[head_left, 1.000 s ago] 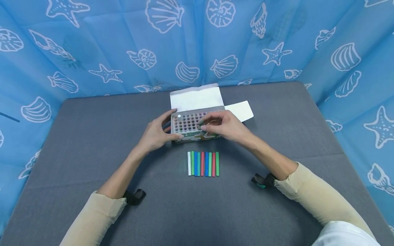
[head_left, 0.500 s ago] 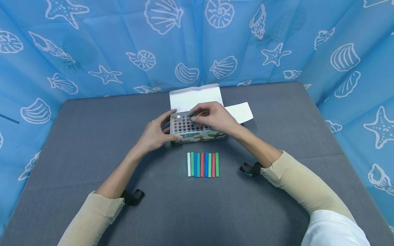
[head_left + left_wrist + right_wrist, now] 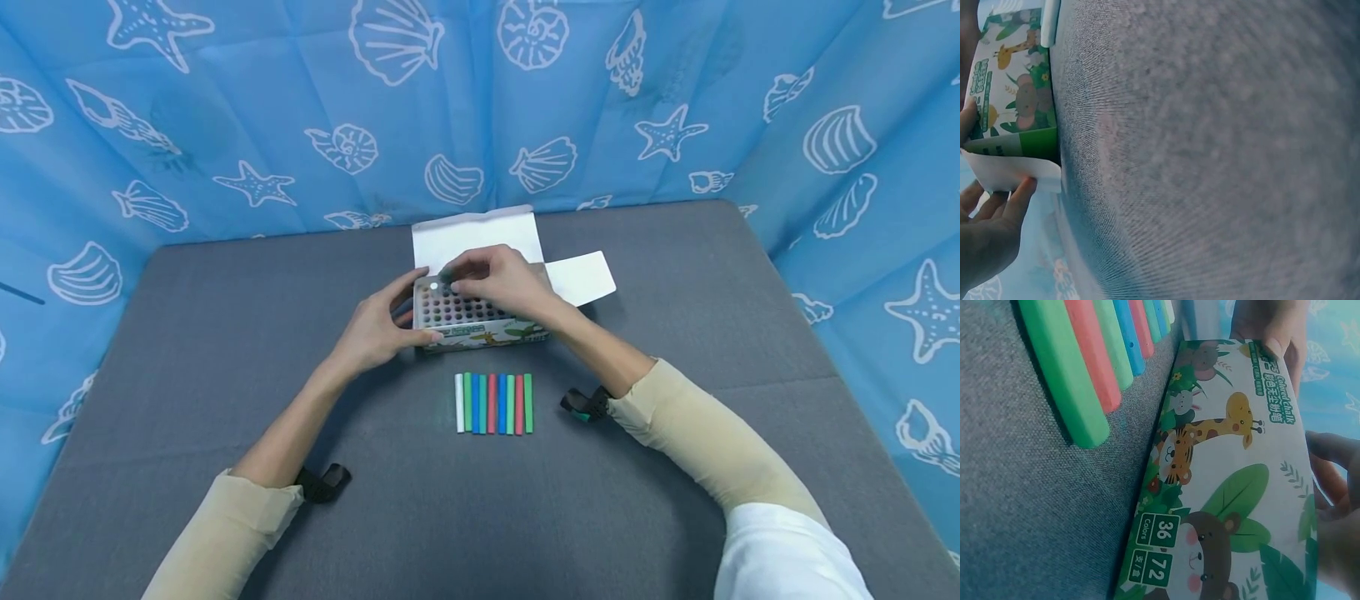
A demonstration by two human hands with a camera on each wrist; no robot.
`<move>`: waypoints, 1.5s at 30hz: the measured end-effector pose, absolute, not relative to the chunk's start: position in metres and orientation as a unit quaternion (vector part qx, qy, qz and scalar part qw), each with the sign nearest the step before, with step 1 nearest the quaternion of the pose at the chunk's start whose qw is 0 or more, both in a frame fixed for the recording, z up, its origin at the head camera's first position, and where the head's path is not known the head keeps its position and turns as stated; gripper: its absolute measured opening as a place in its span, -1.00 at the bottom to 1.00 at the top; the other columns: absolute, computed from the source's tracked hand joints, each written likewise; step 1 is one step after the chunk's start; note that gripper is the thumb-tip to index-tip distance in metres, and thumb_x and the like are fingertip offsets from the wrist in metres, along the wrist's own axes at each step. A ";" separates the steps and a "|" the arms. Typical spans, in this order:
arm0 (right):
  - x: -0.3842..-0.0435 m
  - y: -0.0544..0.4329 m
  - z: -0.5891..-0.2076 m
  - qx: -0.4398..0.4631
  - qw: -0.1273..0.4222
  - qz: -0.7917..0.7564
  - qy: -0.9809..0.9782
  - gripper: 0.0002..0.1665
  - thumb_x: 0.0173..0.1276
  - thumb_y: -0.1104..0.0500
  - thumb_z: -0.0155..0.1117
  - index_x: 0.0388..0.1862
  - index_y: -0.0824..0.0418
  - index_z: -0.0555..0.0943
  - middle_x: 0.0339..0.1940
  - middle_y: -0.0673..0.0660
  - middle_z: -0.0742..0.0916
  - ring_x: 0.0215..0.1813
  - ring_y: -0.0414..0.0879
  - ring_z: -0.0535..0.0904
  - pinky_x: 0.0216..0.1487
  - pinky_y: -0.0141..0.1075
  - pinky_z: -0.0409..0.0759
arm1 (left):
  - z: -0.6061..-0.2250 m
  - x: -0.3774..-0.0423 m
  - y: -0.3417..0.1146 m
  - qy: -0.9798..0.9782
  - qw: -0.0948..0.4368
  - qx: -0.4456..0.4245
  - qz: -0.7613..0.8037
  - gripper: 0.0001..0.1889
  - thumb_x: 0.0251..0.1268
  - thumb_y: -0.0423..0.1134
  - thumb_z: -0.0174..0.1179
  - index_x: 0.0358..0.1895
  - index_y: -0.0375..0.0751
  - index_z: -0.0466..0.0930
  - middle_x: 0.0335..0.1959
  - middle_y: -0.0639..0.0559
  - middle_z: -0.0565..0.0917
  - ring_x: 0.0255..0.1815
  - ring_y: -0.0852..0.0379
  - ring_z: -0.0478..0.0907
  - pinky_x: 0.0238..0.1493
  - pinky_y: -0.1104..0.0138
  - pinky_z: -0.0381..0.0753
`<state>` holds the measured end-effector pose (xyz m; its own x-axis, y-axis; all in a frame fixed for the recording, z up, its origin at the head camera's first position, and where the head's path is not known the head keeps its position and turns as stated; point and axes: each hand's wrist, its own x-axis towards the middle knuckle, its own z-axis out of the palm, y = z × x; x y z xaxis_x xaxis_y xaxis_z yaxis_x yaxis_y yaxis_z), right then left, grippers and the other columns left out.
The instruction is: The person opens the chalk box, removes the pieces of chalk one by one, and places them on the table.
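Note:
A chalk box (image 3: 487, 335) with cartoon animals on its front stands at the middle back of the table, lid open. Inside it a grid of round compartments (image 3: 450, 312) shows, with a white chalk top (image 3: 434, 286) at the back left. My left hand (image 3: 378, 325) grips the box's left end, thumb at the front; in the left wrist view its fingers touch a white side flap (image 3: 1016, 172). Above the grid, my right hand (image 3: 498, 279) has its thumb and bent fingers slightly apart beside the white chalk top. I see nothing between those fingertips.
Several chalk sticks (image 3: 492, 404), white, green, blue and red, lie side by side in front of the box. The white lid (image 3: 480, 237) leans back, and another flap (image 3: 581, 277) spreads to the right. A blue shell-print curtain (image 3: 480, 108) hangs behind the grey table (image 3: 262, 333).
My right hand has moved left and a little back across the grid, toward the white chalk top. My left hand keeps its place on the box. The laid-out chalks have not moved.

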<state>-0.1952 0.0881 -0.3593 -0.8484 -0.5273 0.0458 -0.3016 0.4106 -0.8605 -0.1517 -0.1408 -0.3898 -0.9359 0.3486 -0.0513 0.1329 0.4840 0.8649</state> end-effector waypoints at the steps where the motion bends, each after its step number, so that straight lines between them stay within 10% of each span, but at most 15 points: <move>1: -0.196 0.087 -0.359 -0.249 0.119 -0.480 0.833 -0.71 0.41 0.21 0.31 0.08 0.22 0.69 -0.06 0.13 0.76 -0.04 -0.08 0.70 0.00 -0.25 0.70 | -0.390 -0.152 -0.141 0.854 0.110 0.141 0.489 -0.01 0.08 -0.27 0.52 0.57 0.02 0.13 0.55 -0.12 0.16 0.54 -0.12 0.14 0.40 0.11 0.47; 31: -0.207 0.065 -0.369 -0.264 0.129 -0.356 0.887 -0.68 0.39 0.02 0.36 0.02 0.13 0.76 -0.24 0.01 0.81 -0.42 -0.17 0.62 -0.39 -0.33 0.56 | -0.390 -0.151 -0.142 0.852 0.118 0.145 0.489 -0.03 0.13 -0.22 0.50 0.58 0.08 0.12 0.59 -0.04 0.08 0.56 -0.05 0.09 0.37 0.16 0.51; 45: -0.202 0.065 -0.371 -0.276 0.088 -0.328 0.899 -0.74 0.52 0.06 0.21 -0.01 0.16 0.71 -0.30 0.01 0.76 -0.34 -0.19 0.62 -0.25 -0.30 0.63 | -0.391 -0.152 -0.142 0.852 0.114 0.145 0.491 -0.05 0.13 -0.22 0.49 0.57 0.06 0.13 0.59 -0.07 0.08 0.55 -0.09 0.10 0.40 0.12 0.47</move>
<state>-0.2020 0.0645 -0.3711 -0.8320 -0.5543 0.0222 -0.4380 0.6319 -0.6394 -0.1520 -0.1417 -0.3906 -0.9320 0.3587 -0.0517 0.1351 0.4763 0.8688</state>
